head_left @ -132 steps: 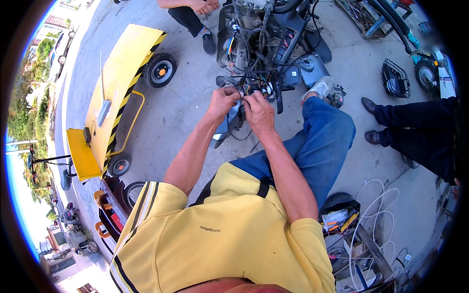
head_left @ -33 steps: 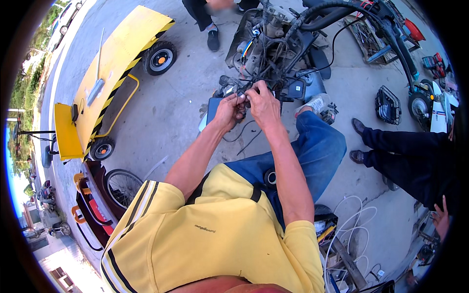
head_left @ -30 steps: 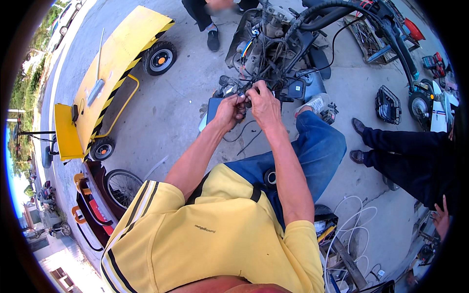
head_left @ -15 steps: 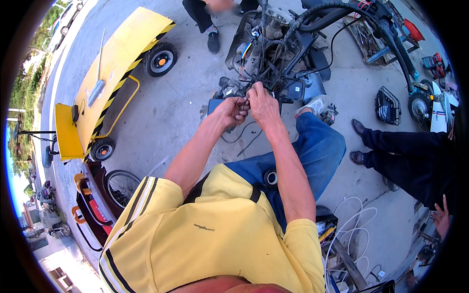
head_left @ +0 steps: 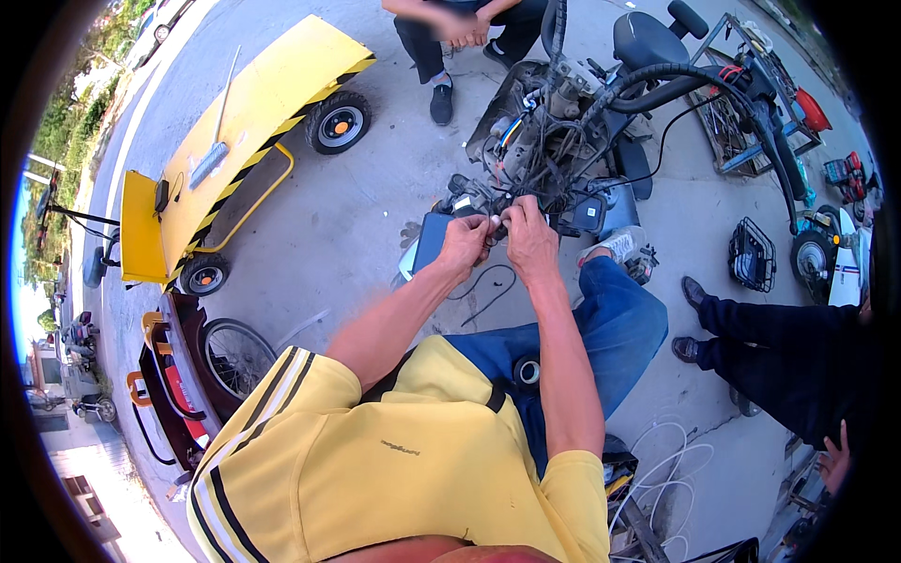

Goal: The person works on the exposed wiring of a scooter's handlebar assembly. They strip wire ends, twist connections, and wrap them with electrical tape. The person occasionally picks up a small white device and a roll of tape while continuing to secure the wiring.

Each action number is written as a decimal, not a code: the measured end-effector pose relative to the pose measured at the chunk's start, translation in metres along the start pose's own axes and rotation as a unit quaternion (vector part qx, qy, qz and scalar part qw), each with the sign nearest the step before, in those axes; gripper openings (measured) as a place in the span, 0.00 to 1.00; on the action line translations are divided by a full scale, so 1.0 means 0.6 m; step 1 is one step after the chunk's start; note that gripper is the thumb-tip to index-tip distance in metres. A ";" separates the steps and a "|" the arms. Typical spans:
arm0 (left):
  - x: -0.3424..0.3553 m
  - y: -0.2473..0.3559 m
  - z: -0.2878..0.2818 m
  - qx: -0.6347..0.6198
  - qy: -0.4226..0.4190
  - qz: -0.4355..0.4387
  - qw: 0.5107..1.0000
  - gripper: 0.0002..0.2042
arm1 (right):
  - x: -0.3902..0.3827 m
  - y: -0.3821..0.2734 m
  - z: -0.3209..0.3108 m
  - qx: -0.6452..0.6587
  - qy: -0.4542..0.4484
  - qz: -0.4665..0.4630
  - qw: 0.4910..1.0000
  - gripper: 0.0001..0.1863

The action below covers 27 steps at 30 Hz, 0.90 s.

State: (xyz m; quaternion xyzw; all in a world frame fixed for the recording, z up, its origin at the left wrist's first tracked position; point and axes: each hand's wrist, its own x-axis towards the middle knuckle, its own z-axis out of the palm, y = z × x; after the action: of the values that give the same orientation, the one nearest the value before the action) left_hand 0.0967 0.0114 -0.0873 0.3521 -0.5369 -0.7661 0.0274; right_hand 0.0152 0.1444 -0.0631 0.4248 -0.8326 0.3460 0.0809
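A partly dismantled scooter (head_left: 554, 127) is in front of me, tangled dark cables and bare frame exposed. At its lower end, my left hand (head_left: 463, 242) pinches a small pale piece (head_left: 495, 221), apparently among the wires, too small to identify surely. My right hand (head_left: 531, 242) has its fingertips closed on the same wiring, just right of the left thumb. A blue-grey panel (head_left: 430, 242) is beside my left hand, and a black box (head_left: 588, 212) is right of my right hand. A roll of black tape (head_left: 526, 373) lies by my lap.
A yellow flat cart (head_left: 263, 84) with a brush stands left, above a maroon bike frame (head_left: 183, 375). One person (head_left: 450, 47) squats ahead; another (head_left: 779, 366) stands right, near a black basket (head_left: 751, 251), a white scooter (head_left: 840, 253) and white hoses (head_left: 676, 450). A parts trolley (head_left: 727, 131) is upper right.
The view has shifted, so my hands and the scooter sit lower and slightly rightward. Both hands stay together at the wiring, their finger positions slightly altered. More of the squatting person shows.
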 end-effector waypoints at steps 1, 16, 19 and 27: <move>-0.003 0.000 0.003 0.004 -0.009 0.003 1.000 0.12 | -0.001 0.000 -0.002 0.003 0.000 0.005 1.000 0.04; 0.038 -0.001 -0.021 -0.197 -0.163 -0.160 0.953 0.07 | -0.005 -0.018 -0.028 0.120 0.006 0.060 0.991 0.11; 0.049 -0.016 -0.024 -0.239 -0.197 -0.185 0.933 0.07 | -0.010 -0.017 -0.028 0.144 0.006 0.077 0.987 0.13; 0.029 -0.002 -0.033 -0.309 -0.255 -0.223 0.889 0.11 | -0.010 -0.019 -0.036 0.172 0.001 0.076 0.982 0.12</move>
State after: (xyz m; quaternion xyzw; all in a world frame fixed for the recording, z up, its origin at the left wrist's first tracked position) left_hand 0.0951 -0.0112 -0.1005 0.2292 -0.1687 -0.9426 -0.1748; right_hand 0.0244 0.1579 -0.0438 0.3675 -0.7905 0.4895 -0.0193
